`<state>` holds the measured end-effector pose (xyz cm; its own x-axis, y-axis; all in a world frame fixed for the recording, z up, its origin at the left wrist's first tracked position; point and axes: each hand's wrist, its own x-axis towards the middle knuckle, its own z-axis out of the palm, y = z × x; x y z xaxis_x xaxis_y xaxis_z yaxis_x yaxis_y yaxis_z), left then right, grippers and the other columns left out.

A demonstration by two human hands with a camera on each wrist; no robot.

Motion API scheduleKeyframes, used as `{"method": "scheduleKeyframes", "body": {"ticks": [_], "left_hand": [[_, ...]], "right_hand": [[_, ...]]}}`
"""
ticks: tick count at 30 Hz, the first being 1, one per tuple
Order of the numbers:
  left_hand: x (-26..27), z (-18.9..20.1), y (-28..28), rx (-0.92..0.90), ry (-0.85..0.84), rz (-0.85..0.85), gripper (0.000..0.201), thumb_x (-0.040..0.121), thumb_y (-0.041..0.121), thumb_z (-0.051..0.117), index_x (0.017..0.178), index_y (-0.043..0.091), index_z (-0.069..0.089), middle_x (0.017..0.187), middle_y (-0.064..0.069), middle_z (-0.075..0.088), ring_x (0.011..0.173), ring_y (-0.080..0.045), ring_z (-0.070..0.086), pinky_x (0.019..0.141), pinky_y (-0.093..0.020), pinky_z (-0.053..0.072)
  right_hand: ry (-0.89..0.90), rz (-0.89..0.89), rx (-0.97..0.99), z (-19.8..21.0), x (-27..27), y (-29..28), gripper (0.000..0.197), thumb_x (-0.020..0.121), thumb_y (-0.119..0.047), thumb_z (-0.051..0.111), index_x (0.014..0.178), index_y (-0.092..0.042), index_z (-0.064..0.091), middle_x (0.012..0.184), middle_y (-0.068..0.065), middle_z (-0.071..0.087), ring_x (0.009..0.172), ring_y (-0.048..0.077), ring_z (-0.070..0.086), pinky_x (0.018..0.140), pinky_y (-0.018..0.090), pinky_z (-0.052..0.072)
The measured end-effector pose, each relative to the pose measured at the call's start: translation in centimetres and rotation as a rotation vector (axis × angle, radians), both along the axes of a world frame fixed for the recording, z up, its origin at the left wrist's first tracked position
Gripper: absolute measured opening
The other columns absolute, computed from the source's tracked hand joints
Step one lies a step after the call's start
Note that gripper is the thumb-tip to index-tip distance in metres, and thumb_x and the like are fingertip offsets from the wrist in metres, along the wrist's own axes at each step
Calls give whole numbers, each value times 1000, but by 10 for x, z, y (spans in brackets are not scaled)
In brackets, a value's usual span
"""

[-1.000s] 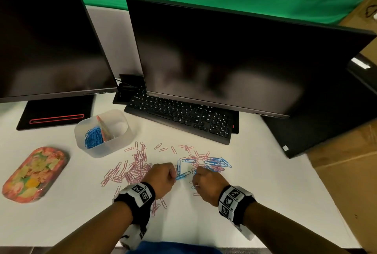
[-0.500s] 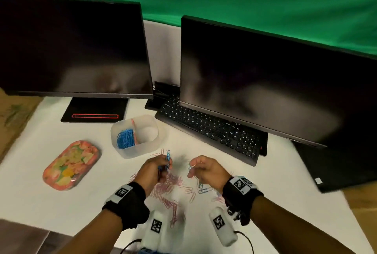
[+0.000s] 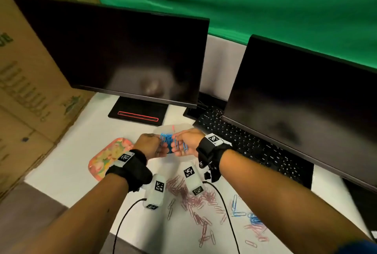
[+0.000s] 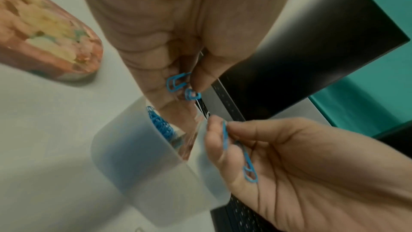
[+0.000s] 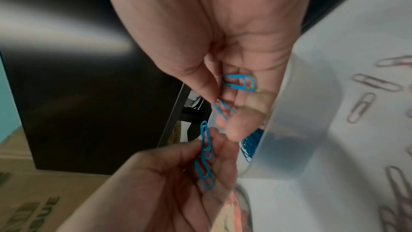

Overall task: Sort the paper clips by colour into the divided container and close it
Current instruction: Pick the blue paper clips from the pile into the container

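Observation:
The translucent divided container (image 3: 179,127) stands on the white table, with blue clips (image 4: 160,124) piled in its left compartment. Both hands hover close together just above it. My left hand (image 3: 157,145) pinches a few blue paper clips (image 4: 178,84) between thumb and fingers. My right hand (image 3: 179,144) also holds blue paper clips (image 5: 239,83) in its curled fingers. Pink paper clips (image 3: 189,194) lie scattered on the table nearer to me, and some blue ones (image 3: 253,219) lie to the right. The hands hide the right compartment.
The floral lid (image 3: 108,155) lies left of the container. Two dark monitors (image 3: 126,56) and a black keyboard (image 3: 244,143) stand behind. Cardboard boxes (image 3: 26,82) rise at the table's left edge. Wrist-camera cables (image 3: 226,209) trail over the clips.
Both hands lifted off the clip pile and moved forward and left to above the container, carrying blue clips. The head view swung left.

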<state>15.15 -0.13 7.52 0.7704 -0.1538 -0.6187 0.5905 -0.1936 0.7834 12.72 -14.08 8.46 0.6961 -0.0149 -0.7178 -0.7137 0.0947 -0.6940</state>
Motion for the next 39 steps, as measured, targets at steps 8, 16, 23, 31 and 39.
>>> {"method": "scheduleKeyframes", "body": {"ticks": [8,16,23,31,39], "left_hand": [[21,4,1,4,71,126,20,96,12,48,111,1,52,98,-21,55,91,-31,57,79,-39,53],[9,6,-7,104,-190,-15,22,92,6,45,103,8,64,95,-11,61,82,-24,60,67,-31,53],[-57,-15,-63,264,-552,-674,11,86,9,60,85,17,66,81,1,68,68,-11,60,69,-20,50],[-136,-57,-119,518,-706,-1252,21,84,19,52,98,25,67,103,3,67,94,-20,62,81,-29,51],[-143,-77,-141,609,-896,-1487,34,85,8,50,109,29,64,112,-3,52,105,-27,56,82,-34,48]], "right_hand": [[-62,40,-71,-11,37,2,20,78,-9,57,98,-9,56,103,15,60,109,35,63,86,43,57],[-129,-104,-61,2,-11,-49,32,96,-1,43,126,5,53,83,10,58,90,27,64,80,32,51],[-165,63,-651,-35,-126,-124,31,84,-1,47,75,-23,67,72,5,66,62,23,62,54,25,46],[-140,564,-1050,-72,-231,-132,27,89,-25,50,112,-24,65,114,0,62,109,20,57,91,28,45],[-366,766,-1311,-100,-265,-109,9,58,-28,78,63,-30,70,67,-9,57,63,14,58,56,19,49]]}}
